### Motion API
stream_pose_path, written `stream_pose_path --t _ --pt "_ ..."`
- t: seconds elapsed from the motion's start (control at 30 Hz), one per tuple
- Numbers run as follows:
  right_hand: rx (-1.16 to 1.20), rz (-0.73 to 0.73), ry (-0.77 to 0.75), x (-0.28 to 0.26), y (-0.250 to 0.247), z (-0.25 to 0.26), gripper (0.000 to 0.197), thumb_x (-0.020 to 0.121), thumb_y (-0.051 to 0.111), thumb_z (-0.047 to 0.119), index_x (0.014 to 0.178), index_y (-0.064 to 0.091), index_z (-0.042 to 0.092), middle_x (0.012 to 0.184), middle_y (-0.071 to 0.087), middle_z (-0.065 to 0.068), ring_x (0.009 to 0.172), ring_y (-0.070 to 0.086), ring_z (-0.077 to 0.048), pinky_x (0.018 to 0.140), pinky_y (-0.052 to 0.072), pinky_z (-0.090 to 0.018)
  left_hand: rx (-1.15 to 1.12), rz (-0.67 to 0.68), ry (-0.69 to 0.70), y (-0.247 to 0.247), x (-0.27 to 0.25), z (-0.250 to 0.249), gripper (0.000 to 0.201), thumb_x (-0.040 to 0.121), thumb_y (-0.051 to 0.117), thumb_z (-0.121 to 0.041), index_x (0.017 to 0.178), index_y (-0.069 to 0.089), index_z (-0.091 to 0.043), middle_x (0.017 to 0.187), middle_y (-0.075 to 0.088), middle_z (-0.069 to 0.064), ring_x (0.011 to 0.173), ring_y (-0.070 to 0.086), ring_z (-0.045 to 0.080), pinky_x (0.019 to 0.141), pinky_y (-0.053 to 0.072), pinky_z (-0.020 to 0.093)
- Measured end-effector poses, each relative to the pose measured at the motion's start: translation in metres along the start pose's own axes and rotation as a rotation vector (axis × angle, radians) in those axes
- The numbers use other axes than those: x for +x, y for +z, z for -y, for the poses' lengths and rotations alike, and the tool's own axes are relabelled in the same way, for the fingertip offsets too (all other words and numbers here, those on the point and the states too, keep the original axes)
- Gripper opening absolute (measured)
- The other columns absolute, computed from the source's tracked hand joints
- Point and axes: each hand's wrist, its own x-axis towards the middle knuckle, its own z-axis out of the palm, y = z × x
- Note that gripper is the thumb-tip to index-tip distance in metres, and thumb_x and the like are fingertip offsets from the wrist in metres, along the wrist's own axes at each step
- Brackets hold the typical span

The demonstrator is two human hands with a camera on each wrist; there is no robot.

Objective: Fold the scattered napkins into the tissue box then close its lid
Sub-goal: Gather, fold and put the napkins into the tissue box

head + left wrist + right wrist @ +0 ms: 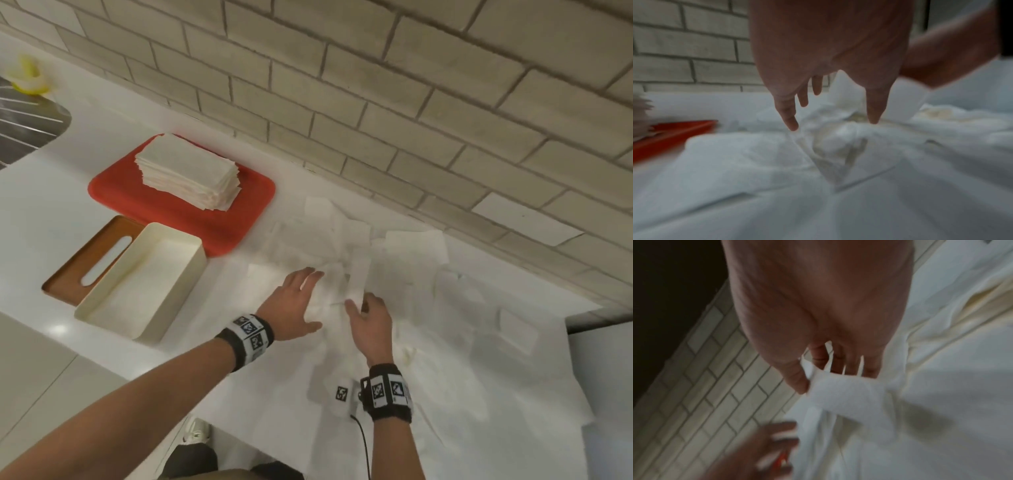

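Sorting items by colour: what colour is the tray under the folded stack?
Red tray, clearest in the head view.

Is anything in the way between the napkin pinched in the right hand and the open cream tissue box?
Only the left hand, spread open over the pile between the pinched white paper napkin and the cream rectangular tissue box. The box stands open and empty, its brown slotted lid lying beside it.

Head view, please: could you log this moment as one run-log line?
left hand: open over scattered napkins | right hand: pinches napkin | tissue box: empty, lid off
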Motion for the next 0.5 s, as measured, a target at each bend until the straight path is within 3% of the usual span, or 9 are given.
stream_pose_path --t 0.07,0.13,0.17,0.23,0.3,0.37,0.4,0.43,0.5 --pt "0.251 -0.022 0.004 -0.009 -0.026 0.006 0.013 0.101 0.071 0.028 0.109 0.066 0.019 0.107 0.073 0.008 0.100 0.070 -0.015 0.089 0.056 -0.031 0.060 0.016 -0.024 0.017 0.016 0.000 0.107 0.089 0.080 -0.036 0.170 0.013 -0.021 0.174 0.021 0.010 0.155 0.030 0.035 0.118 0.044 0.052" --pt "0.499 -0.058 -0.002 -0.016 -0.053 0.009 0.028 0.100 0.073 0.014 0.126 0.068 0.023 0.119 0.078 0.008 0.110 0.074 -0.010 0.096 0.060 -0.029 0.091 0.003 -0.068 0.021 0.029 0.001 0.087 0.096 0.072 -0.029 0.167 0.023 -0.019 0.167 0.036 0.011 0.147 0.041 0.036 0.114 0.045 0.050" --pt "0.584 -0.086 0.000 -0.018 -0.064 0.008 0.036 0.099 0.073 0.007 0.130 0.066 0.024 0.121 0.079 0.006 0.112 0.075 -0.013 0.100 0.060 -0.034 0.088 -0.018 -0.077 0.021 0.035 0.002 0.074 0.099 0.068 -0.027 0.164 0.032 -0.018 0.161 0.045 0.011 0.142 0.047 0.036 0.111 0.047 0.049" --pt "0.652 -0.139 -0.008 -0.021 -0.080 0.009 0.054 0.096 0.074 0.000 0.135 0.057 0.033 0.122 0.077 0.002 0.112 0.075 -0.019 0.103 0.061 -0.043 0.034 -0.067 -0.089 0.016 0.045 0.008 0.048 0.105 0.061 -0.025 0.151 0.052 -0.015 0.145 0.059 0.012 0.130 0.057 0.037 0.102 0.052 0.047" --pt "0.643 -0.112 -0.071 -0.025 -0.088 0.011 0.074 0.095 0.072 -0.007 0.145 0.047 0.043 0.127 0.073 0.017 0.114 0.073 -0.013 0.098 0.062 -0.036 -0.059 -0.141 -0.131 0.006 0.049 0.010 0.028 0.110 0.056 -0.030 0.128 0.068 -0.013 0.121 0.071 0.012 0.113 0.066 0.039 0.091 0.054 0.044" --pt "0.636 -0.030 -0.154 -0.031 -0.093 0.022 0.081 0.095 0.068 -0.012 0.152 0.048 0.041 0.137 0.065 0.026 0.122 0.069 -0.010 0.099 0.060 -0.032 -0.226 -0.233 -0.180 -0.002 0.050 0.010 0.025 0.111 0.056 -0.032 0.112 0.069 -0.011 0.099 0.071 0.011 0.097 0.068 0.038 0.082 0.052 0.042" --pt "0.644 0.010 -0.198 -0.033 -0.094 0.028 0.075 0.096 0.067 -0.013 0.152 0.053 0.035 0.142 0.064 0.020 0.129 0.066 -0.014 0.104 0.058 -0.037 -0.368 -0.269 -0.229 -0.005 0.048 0.011 0.027 0.111 0.057 -0.032 0.118 0.068 -0.009 0.104 0.071 0.010 0.102 0.068 0.036 0.086 0.050 0.041" --pt "0.666 0.047 -0.247 -0.037 -0.095 0.035 0.065 0.097 0.068 -0.012 0.148 0.060 0.028 0.144 0.065 0.013 0.133 0.063 -0.017 0.108 0.055 -0.041 -0.541 -0.283 -0.296 -0.010 0.041 0.009 0.037 0.110 0.060 -0.034 0.135 0.064 -0.007 0.121 0.069 0.008 0.117 0.065 0.032 0.097 0.049 0.040" --pt "0.754 0.086 -0.302 -0.046 -0.093 0.051 0.051 0.097 0.068 -0.010 0.140 0.067 0.017 0.140 0.069 0.010 0.135 0.062 -0.013 0.108 0.052 -0.033 -0.937 -0.231 -0.343 -0.011 0.022 0.006 0.060 0.105 0.068 -0.038 0.155 0.050 -0.009 0.146 0.056 -0.004 0.142 0.053 0.026 0.118 0.042 0.043"
